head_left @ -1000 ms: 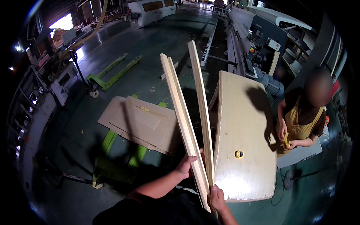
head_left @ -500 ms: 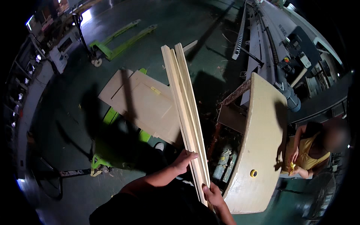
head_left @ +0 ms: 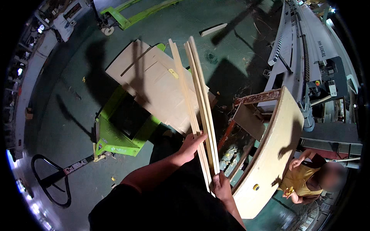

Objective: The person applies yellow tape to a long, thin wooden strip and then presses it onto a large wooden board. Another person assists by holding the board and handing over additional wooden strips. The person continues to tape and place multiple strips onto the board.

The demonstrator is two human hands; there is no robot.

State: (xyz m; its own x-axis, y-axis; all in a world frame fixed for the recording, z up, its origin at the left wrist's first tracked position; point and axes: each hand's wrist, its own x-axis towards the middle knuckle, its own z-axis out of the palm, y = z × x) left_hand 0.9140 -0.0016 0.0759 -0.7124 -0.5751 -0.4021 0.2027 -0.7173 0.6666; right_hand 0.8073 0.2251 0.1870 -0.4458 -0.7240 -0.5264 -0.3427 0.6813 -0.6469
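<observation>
Several long pale wooden strips (head_left: 200,90) slant up and away in front of me, above the floor. My left hand (head_left: 190,146) is closed round them partway up, its thumb laid across the left strip. Lower down, my right hand (head_left: 222,186) grips the strips near their close end, from the right side. A gap runs between the left strip (head_left: 181,81) and the ones on the right. Palms and some fingers are hidden behind the wood.
Flat brown boards (head_left: 154,81) lie on a green pallet jack (head_left: 115,140) ahead to the left. On my right stands a worktable (head_left: 269,161) bearing a yellow and black round thing (head_left: 256,187). Beyond it is a person in yellow (head_left: 302,179). A long machine (head_left: 308,42) stretches away far right.
The strips have spread apart at their far end, leaving a wider gap. Both my hands stay on them. My view has shifted, and the other person's hands have moved apart.
</observation>
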